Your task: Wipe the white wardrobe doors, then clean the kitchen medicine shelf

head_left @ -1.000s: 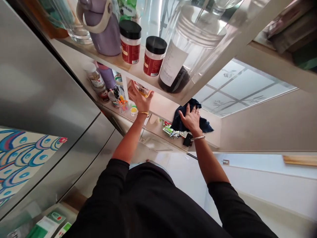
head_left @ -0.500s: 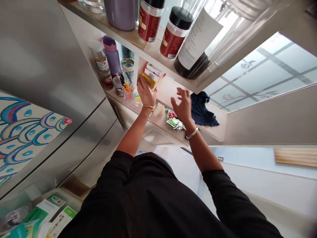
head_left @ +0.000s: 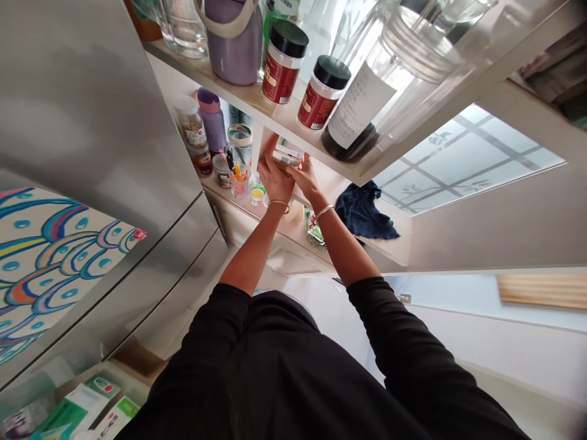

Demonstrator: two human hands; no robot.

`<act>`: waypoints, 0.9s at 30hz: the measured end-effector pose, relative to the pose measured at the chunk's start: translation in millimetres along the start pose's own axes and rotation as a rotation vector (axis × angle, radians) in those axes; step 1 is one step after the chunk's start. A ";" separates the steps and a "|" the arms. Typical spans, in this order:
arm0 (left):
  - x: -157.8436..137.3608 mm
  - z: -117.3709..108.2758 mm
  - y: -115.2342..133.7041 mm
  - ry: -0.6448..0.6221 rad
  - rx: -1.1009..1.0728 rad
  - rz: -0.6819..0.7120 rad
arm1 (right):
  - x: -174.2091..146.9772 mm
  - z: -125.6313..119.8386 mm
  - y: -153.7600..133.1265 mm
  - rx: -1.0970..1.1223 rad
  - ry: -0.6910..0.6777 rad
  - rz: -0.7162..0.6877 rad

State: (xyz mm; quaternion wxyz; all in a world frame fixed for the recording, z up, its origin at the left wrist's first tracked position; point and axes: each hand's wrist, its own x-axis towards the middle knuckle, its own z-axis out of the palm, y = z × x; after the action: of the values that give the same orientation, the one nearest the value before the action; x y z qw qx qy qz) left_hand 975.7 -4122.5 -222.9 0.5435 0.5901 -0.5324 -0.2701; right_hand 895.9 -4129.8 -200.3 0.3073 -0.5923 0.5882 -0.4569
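A few small boxes (head_left: 288, 157), white with a barcode facing me, stand together on the shelf beside the upright divider. My left hand (head_left: 276, 177) is closed around their left side, its fingertips reaching up along the edge. From the other side my right hand (head_left: 306, 178) grips the same boxes, thumb across the front and fingers at the right end. The yellow box at the front is covered by my hands. Just left of my left hand is a small tub with a yellow label (head_left: 257, 195).
Overhead, a shelf (head_left: 275, 116) carries red-labelled jars (head_left: 318, 93), a purple flask (head_left: 233, 46) and a large glass dispenser (head_left: 367, 104). A pen cup (head_left: 240, 181) and purple bottle (head_left: 212, 122) stand left. A dark blue cloth (head_left: 364, 211) and green packets (head_left: 314, 229) lie right.
My right hand has moved left and in to the boxes, and my left hand has closed on them. Both were spread before. The camera view has shifted, showing more of the upper shelf.
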 end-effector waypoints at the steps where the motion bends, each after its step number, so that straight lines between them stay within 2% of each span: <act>1: -0.8 -0.8 0.5 0.001 0.011 0.013 | -1.7 0.6 -1.9 0.023 0.018 0.010; 8: 3.8 -8.1 10.5 -0.074 -0.042 0.129 | -6.5 1.0 -10.9 0.109 0.083 0.032; 13: 15.5 -8.5 9.5 -0.190 0.078 0.158 | -10.3 -1.1 -11.3 0.067 0.092 0.046; 22: 9.4 -23.2 -4.5 -0.245 0.087 0.253 | -38.3 4.4 -21.7 0.038 0.001 0.029; 27: 6.4 -43.4 -5.7 -0.280 0.096 0.265 | -54.5 8.7 -27.8 0.047 -0.053 0.014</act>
State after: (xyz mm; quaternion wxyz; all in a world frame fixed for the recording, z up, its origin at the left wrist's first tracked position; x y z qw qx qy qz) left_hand 1018.4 -4114.0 -215.2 0.4661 0.4970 -0.6880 -0.2498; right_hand 921.2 -4074.8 -188.4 0.3399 -0.5927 0.5731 -0.4525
